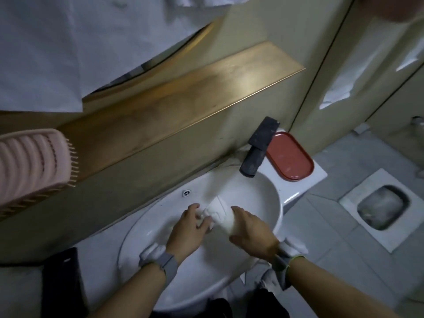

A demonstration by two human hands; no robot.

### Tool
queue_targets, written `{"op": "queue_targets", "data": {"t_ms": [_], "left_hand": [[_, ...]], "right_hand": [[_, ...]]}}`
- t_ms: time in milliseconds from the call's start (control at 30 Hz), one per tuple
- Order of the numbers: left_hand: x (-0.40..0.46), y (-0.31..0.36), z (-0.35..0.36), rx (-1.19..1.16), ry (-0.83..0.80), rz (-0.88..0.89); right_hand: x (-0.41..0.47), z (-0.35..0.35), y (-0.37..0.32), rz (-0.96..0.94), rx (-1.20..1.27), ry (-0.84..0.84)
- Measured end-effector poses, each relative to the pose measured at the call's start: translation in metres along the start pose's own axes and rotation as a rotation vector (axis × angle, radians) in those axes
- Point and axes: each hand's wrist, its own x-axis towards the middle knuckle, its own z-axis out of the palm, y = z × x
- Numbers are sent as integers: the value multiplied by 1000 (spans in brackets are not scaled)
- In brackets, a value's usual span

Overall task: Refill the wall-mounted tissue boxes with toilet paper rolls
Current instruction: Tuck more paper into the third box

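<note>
White washbasin (146, 228) against the wall, black tap (258, 150) and red oval tray (290, 160) on its back ledge, wooden shelf (183, 104) above carrying a pink hairbrush (32, 166) at its left end, grey tiled floor (332, 237) with squat pan (380, 207)

Both hands over a white sink (270, 203): right hand (251, 237) grips a toilet paper roll (221, 214); left hand (189, 228) pinches its loose end. Black faucet (258, 150), red tray (290, 157) and pink hairbrush (32, 166) nearby.
</note>
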Motion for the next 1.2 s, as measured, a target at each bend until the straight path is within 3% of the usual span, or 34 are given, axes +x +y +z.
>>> {"op": "queue_targets", "data": {"t_ms": [100,233,367,500,667,800,1033,1200], "left_hand": [[1,57,36,-75,-71,126],[-7,128,89,-436,-108,139],[-20,217,143,-581,-305,236],[-42,326,201,-474,-527,406],[-60,427,236,-336,-598,641],[-99,531,273,-357,-673,796],[-173,658,301,-389,-844,1012],[-242,729,334,-449,-1092,1047]], "right_hand": [[-37,-51,33,-5,-16,156],[-85,-95,75,83,7,321],[-151,-140,127,201,44,493],[-229,-200,182,298,-44,675],[-290,-267,216,319,-115,750],[-365,-329,241,384,-193,919],[-459,-394,236,515,-497,1217],[-523,-428,230,788,-776,1333]]}}
